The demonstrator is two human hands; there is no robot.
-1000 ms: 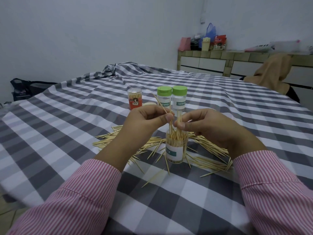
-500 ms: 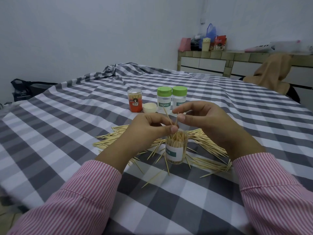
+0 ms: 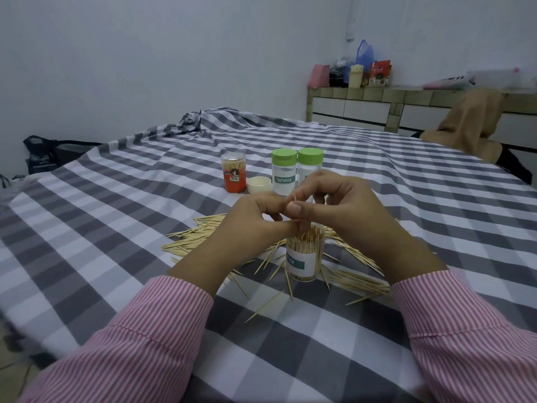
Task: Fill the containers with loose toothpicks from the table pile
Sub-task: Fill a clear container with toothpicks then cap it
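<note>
Far out to the left of the grip stands the orange-labelled clear toothpick jar [image 3: 233, 175], a small cream plastic lid [image 3: 258, 184] just beside it, then two clear bottles with green caps [image 3: 297, 173], both closed and sitting beyond the hands. Now the action: the left hand [image 3: 255, 225] comes in with fingers curled, fingertips meeting those of the right hand [image 3: 345, 205], and between them a thin wooden toothpick [image 3: 294, 199] pokes upward, pinched tight; which hand carries most of the hold I cannot tell. Directly beneath that pinch sits the open clear plastic container with the white and teal label [image 3: 303, 257], already crammed with upright toothpicks. Spread around its base, left and right of the grip, lies the loose pile of pale toothpicks [image 3: 200, 237] on the grey and white checked tablecloth [image 3: 116, 228]. The risk, as I judge it: the container is packed, so the new stick could jam against the tips and spring out, or a knuckle could nudge the light container over and spill it.
</note>
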